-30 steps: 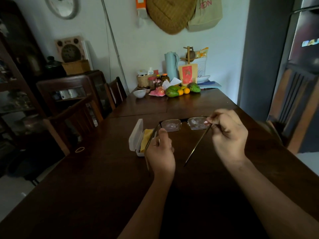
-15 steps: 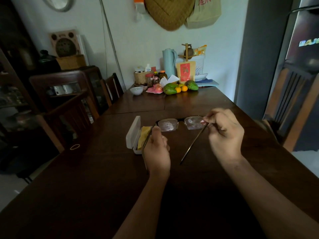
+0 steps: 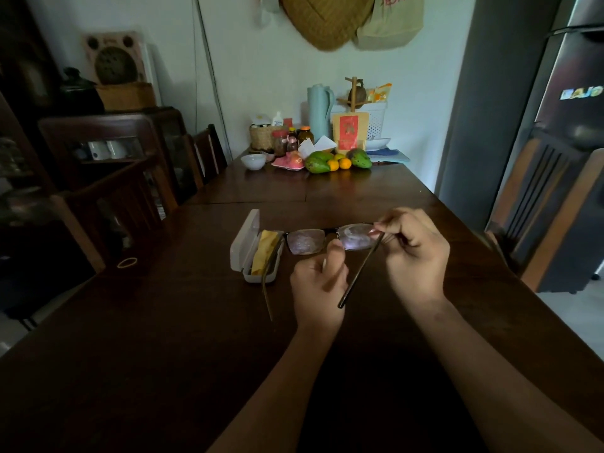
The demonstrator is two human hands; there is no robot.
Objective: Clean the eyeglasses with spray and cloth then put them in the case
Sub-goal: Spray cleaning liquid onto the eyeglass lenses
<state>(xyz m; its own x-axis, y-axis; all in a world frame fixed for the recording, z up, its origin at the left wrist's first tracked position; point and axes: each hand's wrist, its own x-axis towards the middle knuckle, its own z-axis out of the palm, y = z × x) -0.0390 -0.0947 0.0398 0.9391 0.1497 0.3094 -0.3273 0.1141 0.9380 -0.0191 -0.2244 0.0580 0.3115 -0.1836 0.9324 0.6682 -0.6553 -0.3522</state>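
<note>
The eyeglasses, held across the body over the table's middle, are pinched by the right hand at their right hinge, the left hand apparently thumbing the bridge, the open case just left.

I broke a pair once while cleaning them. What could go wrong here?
1. The right hand pinches the glasses at one hinge corner; that may strain it.
2. The left hand has its thumb on a lens, adding smears.
3. The open case sits close beside them and could get knocked.
</note>
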